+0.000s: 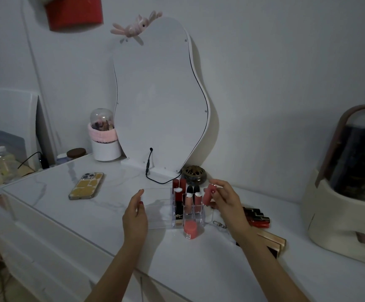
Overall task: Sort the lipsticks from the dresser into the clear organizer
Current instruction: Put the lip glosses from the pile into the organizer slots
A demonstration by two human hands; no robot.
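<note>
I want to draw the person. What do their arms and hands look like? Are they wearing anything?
Both forearms are bare: no sleeves, watch or bracelets show. The left hand and right hand wear no gloves. Some fingernails look painted red.

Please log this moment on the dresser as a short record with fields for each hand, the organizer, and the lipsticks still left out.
left hand: resting against the clear organizer, steadying its left part
right hand: holding a pink lipstick tube beside the organizer's right edge
organizer contents: several tubes standing in the right compartments
still out: coral tube in front; red-and-black lipsticks and gold tubes at right
</note>
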